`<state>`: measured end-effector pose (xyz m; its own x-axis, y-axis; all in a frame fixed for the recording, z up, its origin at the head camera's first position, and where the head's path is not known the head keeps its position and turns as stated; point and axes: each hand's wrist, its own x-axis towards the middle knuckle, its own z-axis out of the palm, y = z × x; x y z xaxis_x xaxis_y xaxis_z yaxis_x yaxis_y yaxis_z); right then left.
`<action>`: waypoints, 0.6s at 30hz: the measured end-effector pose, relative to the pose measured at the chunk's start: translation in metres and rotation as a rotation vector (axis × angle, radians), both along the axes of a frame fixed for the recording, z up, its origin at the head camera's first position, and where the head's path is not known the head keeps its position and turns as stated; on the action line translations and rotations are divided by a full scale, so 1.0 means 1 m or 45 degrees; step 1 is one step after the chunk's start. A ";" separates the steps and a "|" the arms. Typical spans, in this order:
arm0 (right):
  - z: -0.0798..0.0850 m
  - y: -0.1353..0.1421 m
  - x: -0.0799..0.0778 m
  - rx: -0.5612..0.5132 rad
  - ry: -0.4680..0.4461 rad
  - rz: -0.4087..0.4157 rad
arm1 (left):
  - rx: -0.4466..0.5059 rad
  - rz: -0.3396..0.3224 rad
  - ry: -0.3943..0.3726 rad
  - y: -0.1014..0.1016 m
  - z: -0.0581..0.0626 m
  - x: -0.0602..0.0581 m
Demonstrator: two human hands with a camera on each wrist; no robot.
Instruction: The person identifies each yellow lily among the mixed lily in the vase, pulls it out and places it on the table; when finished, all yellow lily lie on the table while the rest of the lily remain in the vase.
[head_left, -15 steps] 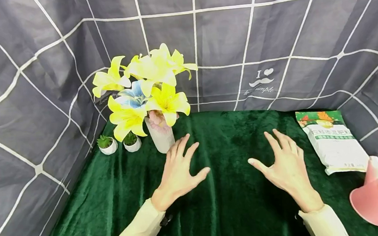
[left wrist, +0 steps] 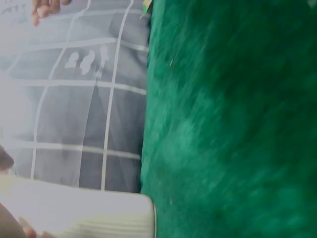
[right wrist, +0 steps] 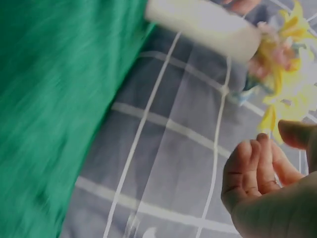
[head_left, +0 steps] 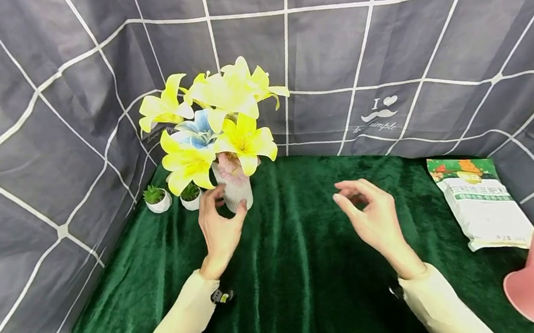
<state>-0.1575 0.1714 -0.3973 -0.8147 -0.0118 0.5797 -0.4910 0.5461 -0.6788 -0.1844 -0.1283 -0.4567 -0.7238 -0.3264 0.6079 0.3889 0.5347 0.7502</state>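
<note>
Clearly nearest: left hand (head_left: 220,228), white ribbed vase (head_left: 239,192) lying just ahead and slightly right of palm, long axis roughly upright. Fingers and thumb bent in loose C about vase body; cannot tell whether they press it. Right hand (head_left: 374,212) well apart to right, fingers loosely curled, nothing held. Yellow lilies (head_left: 243,143), broad-petalled, fan above vase; green cloth (head_left: 305,249) beneath, velvety, softly creased.
</note>
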 end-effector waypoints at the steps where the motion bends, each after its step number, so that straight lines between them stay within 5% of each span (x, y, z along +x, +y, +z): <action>1: 0.003 -0.008 -0.004 -0.050 -0.014 0.031 | 0.027 0.017 -0.042 -0.002 0.000 -0.004; 4: 0.012 -0.034 -0.017 -0.153 -0.070 0.114 | 0.086 0.024 -0.122 -0.007 0.001 -0.015; 12: 0.031 -0.094 -0.056 -0.269 -0.213 0.301 | 0.146 -0.121 -0.164 -0.010 -0.003 -0.040; 18: 0.037 -0.125 -0.079 -0.386 -0.350 0.375 | 0.142 -0.106 -0.196 -0.012 -0.009 -0.048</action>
<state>-0.2369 0.0460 -0.3608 -0.9252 -0.1287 0.3571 -0.3753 0.1691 -0.9114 -0.2321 -0.1406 -0.4655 -0.8326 -0.3207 0.4516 0.3045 0.4160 0.8569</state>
